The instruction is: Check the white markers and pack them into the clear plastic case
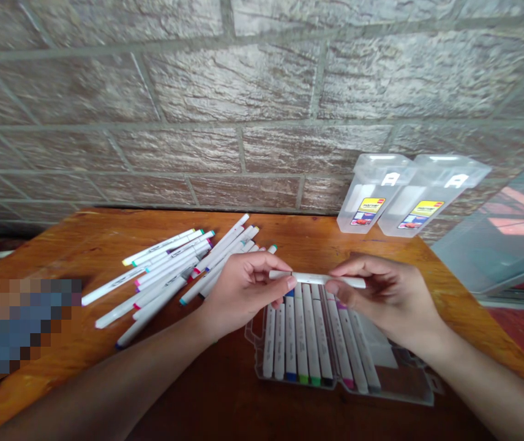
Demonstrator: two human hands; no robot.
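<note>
Both hands pinch one white marker [310,278], held level above the far edge of an opened clear plastic case [413,395]. My left hand [243,285] grips the marker's left end between thumb and fingertips. Near the other end, my right hand [385,300] does likewise. Several white markers [303,337] lie side by side in the case below, showing blue, green, black and pink end caps. The case's right part shows bare plastic. Left of my left hand, a loose pile of white markers [165,269] with coloured ends lies on the wooden table.
Two translucent upright cases [360,202] with yellow labels stand at the table's back right, against the stone-block wall [225,86]. A blurred, pixelated patch [18,331] covers the left edge. Beyond the table's right side is a grey panel [501,245].
</note>
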